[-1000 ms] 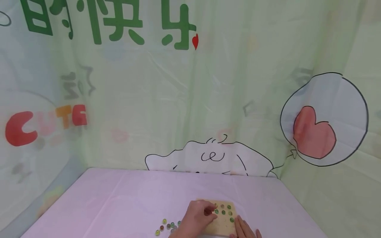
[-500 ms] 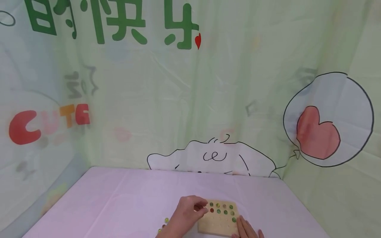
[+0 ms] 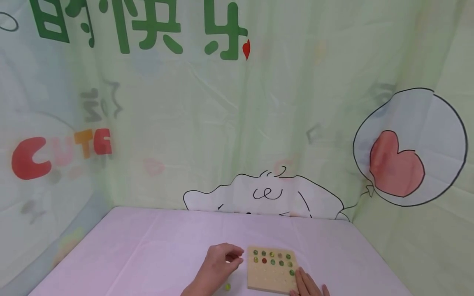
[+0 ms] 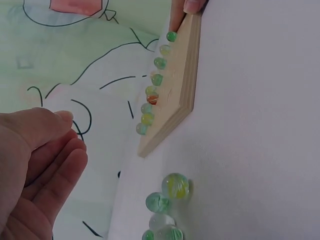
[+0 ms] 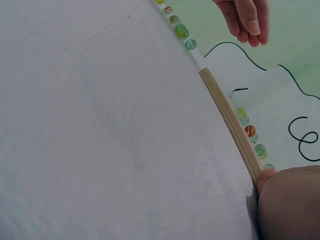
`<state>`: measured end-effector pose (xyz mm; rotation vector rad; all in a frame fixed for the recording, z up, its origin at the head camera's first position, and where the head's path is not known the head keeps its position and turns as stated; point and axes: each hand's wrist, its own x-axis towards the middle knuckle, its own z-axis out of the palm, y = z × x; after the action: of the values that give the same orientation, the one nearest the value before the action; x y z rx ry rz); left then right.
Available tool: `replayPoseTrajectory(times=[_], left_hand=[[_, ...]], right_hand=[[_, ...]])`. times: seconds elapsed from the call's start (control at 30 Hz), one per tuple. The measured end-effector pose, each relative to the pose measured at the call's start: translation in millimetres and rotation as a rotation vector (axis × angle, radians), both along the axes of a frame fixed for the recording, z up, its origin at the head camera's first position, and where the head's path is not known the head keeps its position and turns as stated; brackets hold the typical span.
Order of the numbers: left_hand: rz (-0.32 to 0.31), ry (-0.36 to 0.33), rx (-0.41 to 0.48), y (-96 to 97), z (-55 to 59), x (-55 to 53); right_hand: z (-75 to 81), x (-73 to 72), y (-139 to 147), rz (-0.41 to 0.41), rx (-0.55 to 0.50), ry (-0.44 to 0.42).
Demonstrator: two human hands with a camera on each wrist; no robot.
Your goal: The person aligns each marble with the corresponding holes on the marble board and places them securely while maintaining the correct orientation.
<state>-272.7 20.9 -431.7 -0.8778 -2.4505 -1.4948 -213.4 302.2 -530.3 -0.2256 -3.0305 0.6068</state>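
Observation:
My left hand hovers just left of the wooden peg-style board, thumb and fingers loosely curved and apart, with nothing between them. Seen in the left wrist view, that left hand hangs above the table. Glass marbles, mostly green and yellow with one red, sit in the board's two far rows, and another is at the third row's right end. My right hand rests with straight fingers along the board's right edge. Its thumb lies at the near right corner.
Loose marbles lie on the pale tablecloth, left of the board; my left arm hides most of them in the head view. Printed cloth curtains enclose the table at the back and sides.
My left hand has drawn back leftward off the board, uncovering marbles in its left column. The right hand has stayed at the board's edge. The head view has shifted slightly.

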Motion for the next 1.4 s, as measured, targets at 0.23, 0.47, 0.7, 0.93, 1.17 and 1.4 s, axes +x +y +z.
replayPoseTrajectory(times=[0.23,0.47,0.7,0.93,1.17,1.4], left_hand=[[-0.009,-0.056,-0.029,-13.1,-9.6,-3.1],[-0.01,-0.071,-0.104,-21.3,-19.9,-8.1],[-0.002,-0.106,-0.194,-23.2,-25.6,-9.3],[-0.016,-0.126,-0.233,-22.2,-28.9,-10.9],[-0.026,-0.129,-0.243,-19.3,-31.5,-12.4],[-0.031,-0.103,-0.266,-18.6,-31.7,-13.4]], right_hand=[[4.4,-1.9,1.5,0.004,0.001,-0.032],[5.8,-3.7,6.5,0.023,-0.015,-0.048],[3.6,-6.6,7.2,0.02,-0.021,-0.059],[8.9,-5.4,5.3,0.023,-0.033,-0.081],[9.5,-2.7,5.8,0.055,-0.054,-0.024],[13.5,-3.7,6.1,0.046,-0.041,-0.077]])
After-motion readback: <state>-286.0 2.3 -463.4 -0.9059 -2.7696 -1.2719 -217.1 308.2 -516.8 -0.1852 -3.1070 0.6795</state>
